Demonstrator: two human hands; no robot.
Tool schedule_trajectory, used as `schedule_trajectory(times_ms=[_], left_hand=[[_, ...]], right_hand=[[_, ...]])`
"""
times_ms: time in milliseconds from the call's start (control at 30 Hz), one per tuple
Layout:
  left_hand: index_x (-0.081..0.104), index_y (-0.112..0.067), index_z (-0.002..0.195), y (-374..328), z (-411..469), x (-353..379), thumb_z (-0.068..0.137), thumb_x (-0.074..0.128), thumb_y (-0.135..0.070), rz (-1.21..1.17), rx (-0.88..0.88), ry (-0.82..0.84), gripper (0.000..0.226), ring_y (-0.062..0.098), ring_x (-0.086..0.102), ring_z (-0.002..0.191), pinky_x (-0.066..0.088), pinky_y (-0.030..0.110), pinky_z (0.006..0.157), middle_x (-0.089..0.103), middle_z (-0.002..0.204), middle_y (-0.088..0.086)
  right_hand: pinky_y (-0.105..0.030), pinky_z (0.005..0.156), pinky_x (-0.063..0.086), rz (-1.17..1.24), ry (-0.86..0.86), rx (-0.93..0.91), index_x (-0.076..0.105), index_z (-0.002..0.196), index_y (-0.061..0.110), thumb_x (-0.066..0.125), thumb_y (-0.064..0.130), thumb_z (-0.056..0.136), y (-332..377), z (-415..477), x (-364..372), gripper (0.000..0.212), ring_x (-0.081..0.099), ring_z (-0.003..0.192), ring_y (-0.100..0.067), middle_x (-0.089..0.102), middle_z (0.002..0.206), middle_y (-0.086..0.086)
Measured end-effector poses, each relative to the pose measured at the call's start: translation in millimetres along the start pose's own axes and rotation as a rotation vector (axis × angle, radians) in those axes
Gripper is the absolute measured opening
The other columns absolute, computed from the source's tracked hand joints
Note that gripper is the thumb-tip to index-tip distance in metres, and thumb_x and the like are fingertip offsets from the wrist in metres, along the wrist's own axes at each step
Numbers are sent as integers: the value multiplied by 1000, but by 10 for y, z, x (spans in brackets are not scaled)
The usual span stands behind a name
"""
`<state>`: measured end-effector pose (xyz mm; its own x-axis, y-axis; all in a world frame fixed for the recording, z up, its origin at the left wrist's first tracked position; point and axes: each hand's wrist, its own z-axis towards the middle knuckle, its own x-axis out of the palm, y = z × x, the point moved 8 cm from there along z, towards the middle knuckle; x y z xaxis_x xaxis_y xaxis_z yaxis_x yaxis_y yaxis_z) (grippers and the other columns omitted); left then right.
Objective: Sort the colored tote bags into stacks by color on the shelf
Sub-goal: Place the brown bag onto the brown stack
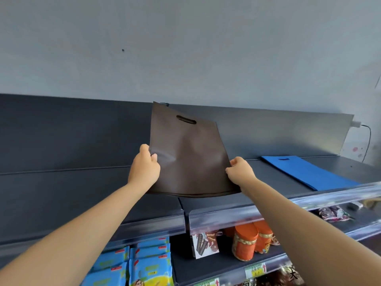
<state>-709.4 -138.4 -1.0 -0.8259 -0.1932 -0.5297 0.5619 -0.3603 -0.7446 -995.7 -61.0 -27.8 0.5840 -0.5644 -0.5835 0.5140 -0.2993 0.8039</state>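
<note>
- Hands first, from the head view: the left hand (144, 166) pinches the left edge of the brown tote bag (187, 157) and the right hand (240, 170) pinches its right edge, probably to keep the limp fabric flat and square.
- Its near edge hangs low over the top shelf (82, 193), with the handle end tipped up toward the back panel (61, 131). Whether it touches the shelf, I cannot tell.
- A blue tote bag (309, 172) lies flat further right on the same shelf, well apart, so the colours stay separate.
- Nothing blocks the spot beneath; the orange canisters (247, 240) and blue packets (148, 263) sit on the shelf below.
</note>
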Motion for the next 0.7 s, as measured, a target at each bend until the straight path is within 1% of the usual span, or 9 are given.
schedule_trajectory(times_ms=[100,233,300,433,600,633,700], left_hand=[[37,-2,122,-134,92,400,101,34,-15,-7,26,35,25,16,39,62,28,31,53,40,76,0],[35,-3,129,-306,196,894,102,34,-15,-27,41,95,30,15,36,58,25,30,50,38,71,0],[35,-3,130,-380,236,1118,101,34,-15,-26,38,121,30,15,35,56,24,30,50,37,69,0],[36,-4,123,-522,244,1531,101,33,-15,24,20,154,24,15,36,57,25,30,51,39,70,1],[33,-5,130,-733,180,2044,101,33,-15,84,-31,181,31,15,38,63,26,30,52,38,74,-1],[34,-5,127,-779,157,2139,101,33,-16,98,-45,185,28,16,39,65,27,31,53,39,76,-1],[35,-7,113,-861,81,2315,101,33,-16,145,-83,205,15,19,41,68,29,31,55,42,81,1]], right_hand=[[-33,75,46,-14,-34,26,51,106,13,46,10,85,-184,277,-175,21,57,95,-27,60,103,-8],[-30,70,43,-28,-46,62,52,109,12,45,8,85,-427,620,-380,25,56,94,-27,60,106,-9],[-30,70,42,-51,-46,79,52,105,12,45,7,86,-564,785,-466,21,55,92,-27,60,102,-9],[-31,72,44,-93,-25,105,52,102,11,46,8,87,-842,1090,-619,17,55,92,-26,59,100,-9],[-31,73,40,-175,28,83,50,101,11,44,6,89,-1140,1422,-850,15,50,90,-25,54,99,-7],[-31,74,40,-190,43,76,50,104,10,44,6,89,-1199,1482,-901,17,49,90,-24,53,100,-7],[-30,74,39,-221,80,62,51,112,8,43,5,90,-1313,1590,-1003,23,47,89,-23,51,100,-7]])
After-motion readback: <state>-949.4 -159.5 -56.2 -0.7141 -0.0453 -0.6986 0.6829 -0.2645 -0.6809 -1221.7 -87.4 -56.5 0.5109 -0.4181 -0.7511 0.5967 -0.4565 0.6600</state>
